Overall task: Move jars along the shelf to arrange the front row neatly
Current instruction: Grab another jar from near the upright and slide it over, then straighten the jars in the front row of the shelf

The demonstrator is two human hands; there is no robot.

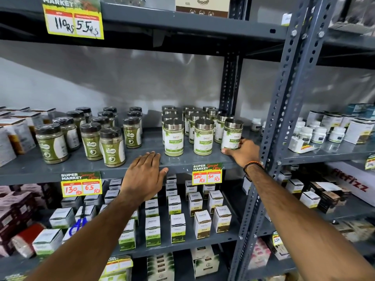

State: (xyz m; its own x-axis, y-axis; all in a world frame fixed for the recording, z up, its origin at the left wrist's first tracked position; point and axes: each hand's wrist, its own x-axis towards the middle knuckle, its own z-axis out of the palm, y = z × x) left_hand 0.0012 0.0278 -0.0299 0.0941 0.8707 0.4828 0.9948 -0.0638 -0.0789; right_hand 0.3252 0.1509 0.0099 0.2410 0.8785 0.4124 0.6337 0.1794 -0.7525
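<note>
Jars point(203, 136) with steel lids and green-white labels stand in rows on the grey metal shelf point(182, 161). My right hand point(242, 151) wraps its fingers point(241, 143) around the base of the rightmost front jar point(232, 134) (a smooth cylinder). My left hand point(144, 175) lies flat, fingers spread loosely, on the shelf edge, arm outstretched.

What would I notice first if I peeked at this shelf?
Probably the shiny silver-lidded jars with green-and-white labels, lined up in rows on the grey metal shelf. The right hand touches the base of the rightmost front jar, while the left hand rests flat on the shelf edge. The bright yellow-and-red price tags hanging from that edge also stand out.
</note>
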